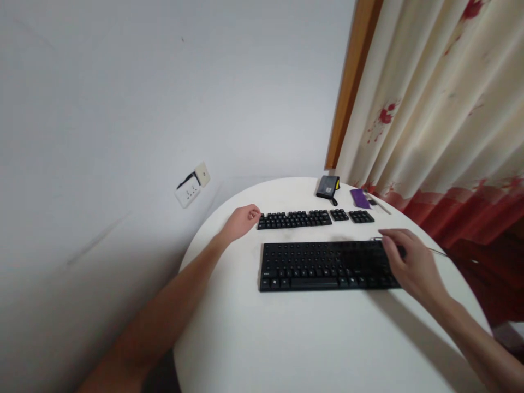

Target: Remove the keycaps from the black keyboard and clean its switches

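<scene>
A black keyboard base (323, 266) lies on the round white table (286, 338). Behind it sit loose black keycaps in a long block (293, 219) and two small blocks (339, 215) (361, 216). My left hand (242, 220) rests at the left end of the long block, fingers curled, touching the keycaps there. My right hand (409, 263) hovers over the keyboard's right end, fingers bent, pinching a thin wire tool (375, 238); the grip is partly blurred.
A dark small box (327, 186) with a yellow edge, a purple card (359, 198) and a thin stick (380, 205) lie at the table's far side. A floral curtain (442, 109) hangs at right. A wall socket (189, 191) is on the left wall.
</scene>
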### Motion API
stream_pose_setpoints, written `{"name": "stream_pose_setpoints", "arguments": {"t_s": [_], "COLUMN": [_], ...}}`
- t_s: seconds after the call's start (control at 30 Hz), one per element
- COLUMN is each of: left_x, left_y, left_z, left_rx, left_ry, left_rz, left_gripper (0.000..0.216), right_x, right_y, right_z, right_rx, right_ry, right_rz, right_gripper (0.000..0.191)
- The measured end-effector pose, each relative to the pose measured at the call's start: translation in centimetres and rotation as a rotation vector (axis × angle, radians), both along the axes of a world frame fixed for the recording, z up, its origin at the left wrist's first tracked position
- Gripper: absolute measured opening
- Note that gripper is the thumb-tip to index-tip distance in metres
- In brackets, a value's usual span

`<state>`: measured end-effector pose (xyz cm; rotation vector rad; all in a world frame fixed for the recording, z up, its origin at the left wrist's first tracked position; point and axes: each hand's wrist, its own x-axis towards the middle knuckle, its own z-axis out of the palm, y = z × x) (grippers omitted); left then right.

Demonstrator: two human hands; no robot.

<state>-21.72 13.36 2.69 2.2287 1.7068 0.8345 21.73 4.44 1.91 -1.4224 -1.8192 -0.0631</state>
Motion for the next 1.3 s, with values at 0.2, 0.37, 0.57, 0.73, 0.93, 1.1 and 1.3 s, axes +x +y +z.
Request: {"name": "stream_pose_setpoints", "arguments": {"t_s": [0.2, 0.37, 0.57, 0.73, 0.93, 1.1, 1.3], "left_x": [-1.1, -1.4, -0.7, -0.4, -0.5, -0.5, -0.8], "left_y": [-1.0, -0.7, -1.1, -1.7, -2.0, -2.0, -2.1], "left_z": [-1.3, -2.2, -3.0, -2.5, -2.0, -1.9, -1.7], "left_rx": [0.009, 0.017, 0.020, 0.014, -0.039, -0.141, -0.194], "left_ry": [0.086, 0.154, 0.277, 0.314, 0.271, 0.206, 0.158], "left_rz": [-0.110, -0.131, -0.102, -0.078, -0.086, -0.067, 0.000], "left_gripper": [0.023, 0.020, 0.022, 0.020, 0.014, 0.015, 0.011], "right_x": [-13.0, -20.8, -23.9, -24.1, -24.1, -24.4, -24.2], "right_y": [3.5, 7.3, 9.6, 10.0, 10.0, 9.9, 9.4], "right_z": [1.3, 0.0, -1.5, -2.0, -1.7, -2.2, -1.7], "right_rx": [-0.120, -0.108, -0.101, -0.085, -0.113, -0.180, -0.248], "right_ry": [-0.016, -0.278, -0.536, -0.566, -0.519, -0.470, -0.336], "right_rz": [0.425, 0.539, 0.503, 0.535, 0.651, 0.683, 0.626], "right_gripper": [0.026, 0.023, 0.017, 0.016, 0.014, 0.011, 0.010]}}
